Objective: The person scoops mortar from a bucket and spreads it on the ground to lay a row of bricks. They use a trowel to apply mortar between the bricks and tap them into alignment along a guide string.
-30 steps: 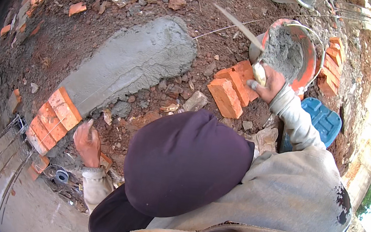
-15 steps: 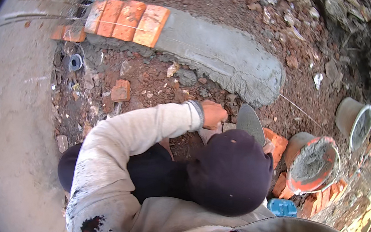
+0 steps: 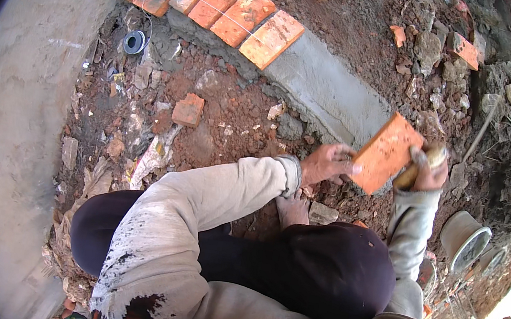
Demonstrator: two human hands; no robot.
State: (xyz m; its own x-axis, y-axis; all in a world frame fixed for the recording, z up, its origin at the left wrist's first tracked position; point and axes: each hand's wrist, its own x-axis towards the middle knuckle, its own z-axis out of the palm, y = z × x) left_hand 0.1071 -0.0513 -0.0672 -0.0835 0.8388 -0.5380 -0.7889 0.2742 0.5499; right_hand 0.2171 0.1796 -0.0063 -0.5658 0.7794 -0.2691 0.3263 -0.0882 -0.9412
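Over the near end of the grey mortar bed (image 3: 337, 86), an orange brick (image 3: 387, 155) is held up tilted between my hands. My left hand (image 3: 328, 164) has its fingers and thumb at the brick's left edge. My right hand (image 3: 430, 170), blurred a little, grips the brick's right side. In that same hand is a rounded, pale wooden trowel handle (image 3: 406, 179); the blade is hidden. Several laid bricks (image 3: 243, 17) stand side by side on the far left part of the bed. A white string line (image 3: 215, 7) passes over them.
A concrete wall (image 3: 18, 126) runs along the left. Near it lie a spool (image 3: 134, 42) and a broken brick piece (image 3: 188, 110) on rubbly soil. At right stands a grey bucket (image 3: 465, 241). My bare foot (image 3: 293, 210) is beneath my left wrist.
My right hand has come up from behind my knee with a brick, meeting my left hand by the mortar. The trowel blade is no longer visible. The view has turned, hiding most of the mortar-filled bucket.
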